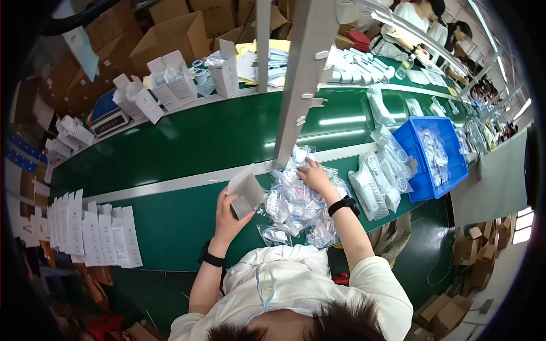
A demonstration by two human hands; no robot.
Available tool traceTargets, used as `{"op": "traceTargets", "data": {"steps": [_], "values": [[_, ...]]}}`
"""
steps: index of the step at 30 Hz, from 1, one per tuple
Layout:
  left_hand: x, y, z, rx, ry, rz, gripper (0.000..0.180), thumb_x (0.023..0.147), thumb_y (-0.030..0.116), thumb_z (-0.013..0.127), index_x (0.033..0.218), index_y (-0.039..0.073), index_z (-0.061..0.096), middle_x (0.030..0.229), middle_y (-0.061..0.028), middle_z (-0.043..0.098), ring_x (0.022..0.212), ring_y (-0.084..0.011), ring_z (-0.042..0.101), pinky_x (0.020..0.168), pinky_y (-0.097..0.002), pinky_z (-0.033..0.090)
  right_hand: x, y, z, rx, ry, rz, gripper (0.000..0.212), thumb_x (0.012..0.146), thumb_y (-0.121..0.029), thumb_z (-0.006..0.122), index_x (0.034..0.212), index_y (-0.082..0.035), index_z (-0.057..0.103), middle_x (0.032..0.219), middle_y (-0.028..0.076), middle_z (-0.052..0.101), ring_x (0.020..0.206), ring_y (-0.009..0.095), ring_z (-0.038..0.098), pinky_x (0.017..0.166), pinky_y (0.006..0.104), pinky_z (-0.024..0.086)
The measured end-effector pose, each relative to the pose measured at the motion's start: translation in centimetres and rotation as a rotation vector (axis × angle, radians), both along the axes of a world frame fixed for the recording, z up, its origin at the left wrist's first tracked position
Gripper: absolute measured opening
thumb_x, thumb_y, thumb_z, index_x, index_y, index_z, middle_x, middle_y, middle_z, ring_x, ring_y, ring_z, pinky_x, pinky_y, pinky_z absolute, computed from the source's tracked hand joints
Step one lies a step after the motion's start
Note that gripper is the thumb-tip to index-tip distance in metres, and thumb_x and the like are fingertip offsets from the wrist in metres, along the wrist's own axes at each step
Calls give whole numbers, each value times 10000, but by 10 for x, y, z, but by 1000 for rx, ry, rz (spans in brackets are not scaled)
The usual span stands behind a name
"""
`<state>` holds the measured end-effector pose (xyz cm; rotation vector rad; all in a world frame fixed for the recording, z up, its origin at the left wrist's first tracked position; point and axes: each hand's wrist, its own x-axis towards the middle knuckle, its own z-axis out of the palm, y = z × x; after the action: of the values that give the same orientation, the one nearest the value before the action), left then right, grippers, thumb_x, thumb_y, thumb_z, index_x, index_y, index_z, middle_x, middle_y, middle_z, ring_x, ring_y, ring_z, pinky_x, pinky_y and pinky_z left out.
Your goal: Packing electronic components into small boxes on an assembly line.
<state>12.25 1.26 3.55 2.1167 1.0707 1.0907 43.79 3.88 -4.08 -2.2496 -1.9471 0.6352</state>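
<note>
My left hand (pixel 229 211) is wrapped round a small white carton (pixel 248 194), whose open end tilts toward me and shows a grey inside. To its right lies a heap of small clear plastic bags (pixel 293 202) with white and blue parts in them. At the far side of that heap my right hand (pixel 313 174) reaches in, fingers bent down on the bags. Whether a bag is pinched between those fingers I cannot make out.
White cartons (pixel 91 230) stand in rows at the left. Bubble-wrapped packs (pixel 372 184) and a blue bin (pixel 418 165) of bagged parts sit right. A metal post (pixel 293 96) rises beyond the heap, beside the green conveyor belt (pixel 199 139). People (pixel 412 28) work at the far right.
</note>
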Motion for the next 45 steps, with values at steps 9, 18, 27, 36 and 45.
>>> {"op": "traceTargets", "data": {"steps": [9,18,27,36,45], "values": [[-14,6,-13,-129,-101,146,729,555,114,791,1123,111,335,1191,-191,390,1071,-335,438,878,-405,378,58,-44,72,526,101,-145,348,718,-221,627,1030,-70,587,1096,130,526,1053,320,460,876,381,396],[2,7,-10,-117,-62,190,753,566,93,782,1136,102,289,1176,-149,369,1063,-286,426,898,-383,356,139,-114,52,3,-423,-399,570,585,-207,689,1091,-23,503,963,159,541,940,326,501,726,418,464],[11,15,-7,-199,-195,157,780,585,68,775,1119,127,209,1213,-171,331,1089,-277,422,904,-375,362,108,-141,53,220,-362,-214,824,583,-196,694,1304,-99,307,978,165,523,938,363,489,749,469,422],[18,10,-9,-95,-265,34,790,583,61,778,1101,135,185,1238,-174,330,1119,-279,411,909,-367,366,66,-138,127,399,-31,-336,763,590,-154,627,1290,-102,327,880,170,585,797,331,579,704,374,460],[17,10,-7,-190,-284,123,770,566,32,776,1057,105,187,1278,-230,321,1111,-322,429,915,-390,371,-102,-14,257,69,170,568,519,573,-248,602,1051,-46,589,779,186,617,733,345,590,669,373,476]]}}
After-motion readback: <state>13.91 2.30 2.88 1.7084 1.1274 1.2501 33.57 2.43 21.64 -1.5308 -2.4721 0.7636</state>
